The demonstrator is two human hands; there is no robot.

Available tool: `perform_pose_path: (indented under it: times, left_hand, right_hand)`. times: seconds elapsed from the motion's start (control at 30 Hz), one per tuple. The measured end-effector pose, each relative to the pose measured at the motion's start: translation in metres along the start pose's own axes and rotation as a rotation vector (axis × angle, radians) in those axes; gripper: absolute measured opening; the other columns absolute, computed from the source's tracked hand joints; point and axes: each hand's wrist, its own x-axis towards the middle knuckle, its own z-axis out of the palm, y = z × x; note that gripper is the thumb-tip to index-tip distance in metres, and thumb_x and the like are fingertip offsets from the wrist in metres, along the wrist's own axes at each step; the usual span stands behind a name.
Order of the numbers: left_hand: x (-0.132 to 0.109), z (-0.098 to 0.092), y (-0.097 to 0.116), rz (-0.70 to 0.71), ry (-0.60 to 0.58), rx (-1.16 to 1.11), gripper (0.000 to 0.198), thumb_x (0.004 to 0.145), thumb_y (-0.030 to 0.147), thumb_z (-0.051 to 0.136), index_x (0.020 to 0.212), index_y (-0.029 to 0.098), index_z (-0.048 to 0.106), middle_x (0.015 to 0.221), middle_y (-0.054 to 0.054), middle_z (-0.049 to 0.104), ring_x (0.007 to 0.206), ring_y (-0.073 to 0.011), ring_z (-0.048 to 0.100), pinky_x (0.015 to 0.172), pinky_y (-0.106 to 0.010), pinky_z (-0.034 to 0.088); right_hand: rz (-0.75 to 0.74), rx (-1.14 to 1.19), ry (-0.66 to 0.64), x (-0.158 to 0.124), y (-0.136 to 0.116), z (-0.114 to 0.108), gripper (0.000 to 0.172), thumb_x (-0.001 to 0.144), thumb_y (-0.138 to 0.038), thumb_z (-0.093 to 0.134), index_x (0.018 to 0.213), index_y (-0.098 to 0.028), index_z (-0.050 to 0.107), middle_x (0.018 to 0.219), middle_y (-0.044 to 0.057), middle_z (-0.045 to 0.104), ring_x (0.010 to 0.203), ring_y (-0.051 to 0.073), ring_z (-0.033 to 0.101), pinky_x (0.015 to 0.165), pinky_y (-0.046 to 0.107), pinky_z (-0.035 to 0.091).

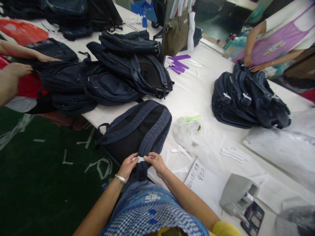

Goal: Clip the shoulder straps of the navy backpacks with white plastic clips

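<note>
A navy backpack (pixel 137 129) lies back-side up at the near edge of the white table (pixel 197 91), its shoulder straps pointing toward me. My left hand (pixel 128 165) and my right hand (pixel 155 161) meet at the lower end of one strap. Both pinch a small white strip (pixel 140 159) wrapped across that strap. A silver bracelet sits on my left wrist.
A heap of navy backpacks (pixel 108 75) fills the table's left; another person's arms (pixel 14 70) reach in there. More backpacks (pixel 248 100) lie at the right under a second person's hands (pixel 253 65). White strips (pixel 231 154), a plastic bag (pixel 185 129), paper and a grey device (pixel 240 196) lie nearby.
</note>
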Motion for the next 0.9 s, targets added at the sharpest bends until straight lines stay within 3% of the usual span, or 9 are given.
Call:
perform_pose_path:
  times: [0.1, 0.2, 0.3, 0.37, 0.43, 0.57, 0.73, 0.83, 0.9]
  left_hand:
    - [0.001, 0.001, -0.003, 0.065, 0.100, 0.135, 0.042, 0.068, 0.040, 0.071, 0.102, 0.015, 0.066, 0.090, -0.009, 0.073, 0.082, -0.0223, 0.067, 0.075, -0.032, 0.052]
    - [0.000, -0.005, -0.006, 0.159, 0.211, 0.280, 0.038, 0.067, 0.038, 0.071, 0.098, 0.017, 0.068, 0.095, -0.009, 0.072, 0.088, -0.0240, 0.067, 0.077, -0.032, 0.052]
    - [-0.004, -0.013, -0.003, 0.152, 0.212, 0.333, 0.039, 0.069, 0.036, 0.070, 0.104, 0.019, 0.065, 0.101, -0.010, 0.070, 0.090, -0.0230, 0.066, 0.074, -0.031, 0.054]
    - [-0.009, -0.015, 0.003, 0.185, 0.232, 0.405, 0.041, 0.071, 0.034, 0.068, 0.109, 0.021, 0.063, 0.108, -0.010, 0.068, 0.094, -0.0227, 0.065, 0.076, -0.031, 0.054]
    - [-0.015, -0.013, 0.012, 0.260, 0.284, 0.539, 0.039, 0.073, 0.035, 0.065, 0.111, 0.023, 0.062, 0.112, -0.009, 0.066, 0.099, -0.0231, 0.064, 0.082, -0.032, 0.052]
    - [-0.023, 0.001, 0.030, 0.308, 0.242, 0.625, 0.038, 0.076, 0.038, 0.061, 0.111, 0.023, 0.063, 0.101, -0.007, 0.071, 0.089, -0.0227, 0.067, 0.083, -0.033, 0.052]
    - [-0.018, 0.005, 0.045, 0.385, 0.195, 0.621, 0.033, 0.074, 0.035, 0.063, 0.105, 0.022, 0.066, 0.100, -0.007, 0.071, 0.093, -0.0218, 0.066, 0.086, -0.031, 0.050]
    - [-0.011, 0.006, 0.053, 0.396, 0.094, 0.595, 0.033, 0.075, 0.036, 0.063, 0.106, 0.022, 0.065, 0.108, -0.008, 0.068, 0.093, -0.0216, 0.066, 0.082, -0.030, 0.051]
    - [-0.005, 0.012, 0.060, 0.312, -0.023, 0.530, 0.036, 0.076, 0.038, 0.062, 0.108, 0.021, 0.063, 0.111, -0.010, 0.067, 0.089, -0.0219, 0.067, 0.070, -0.028, 0.053]
  right_hand:
    - [-0.072, -0.024, 0.011, -0.003, 0.007, -0.002, 0.033, 0.064, -0.042, 0.072, 0.082, -0.016, 0.061, 0.061, -0.001, 0.061, 0.052, 0.011, 0.052, 0.051, 0.024, 0.039]
    - [-0.206, -0.189, 0.017, -0.014, 0.010, -0.023, 0.026, 0.076, -0.042, 0.061, 0.091, -0.020, 0.062, 0.069, -0.001, 0.062, 0.057, 0.014, 0.056, 0.055, 0.026, 0.043]
    - [-0.321, -0.510, 0.260, -0.026, 0.016, -0.062, 0.019, 0.083, -0.038, 0.052, 0.087, -0.022, 0.060, 0.072, 0.000, 0.061, 0.062, 0.016, 0.057, 0.063, 0.028, 0.044]
    - [-0.315, -0.735, 0.429, -0.031, 0.026, -0.087, 0.017, 0.082, -0.036, 0.054, 0.089, -0.021, 0.057, 0.078, 0.002, 0.061, 0.068, 0.018, 0.058, 0.067, 0.030, 0.043]
    - [-0.276, -0.925, 0.508, -0.030, 0.037, -0.101, 0.022, 0.080, -0.036, 0.058, 0.095, -0.020, 0.053, 0.088, 0.005, 0.061, 0.077, 0.021, 0.059, 0.068, 0.031, 0.043]
    - [-0.205, -1.158, 0.520, -0.021, 0.051, -0.099, 0.024, 0.080, -0.031, 0.058, 0.099, -0.019, 0.050, 0.097, 0.010, 0.059, 0.087, 0.023, 0.058, 0.068, 0.031, 0.042]
    - [-0.135, -1.109, 0.514, -0.020, 0.047, -0.092, 0.013, 0.083, -0.019, 0.046, 0.093, -0.019, 0.055, 0.089, 0.009, 0.061, 0.079, 0.021, 0.059, 0.067, 0.030, 0.040]
    - [-0.231, -0.834, 0.537, -0.023, 0.036, -0.097, 0.015, 0.081, -0.020, 0.047, 0.090, -0.020, 0.059, 0.085, 0.006, 0.063, 0.078, 0.020, 0.059, 0.072, 0.030, 0.042]
    - [-0.297, -0.593, 0.549, -0.026, 0.023, -0.097, 0.016, 0.081, -0.028, 0.049, 0.089, -0.020, 0.060, 0.084, 0.005, 0.064, 0.080, 0.020, 0.059, 0.076, 0.031, 0.043]
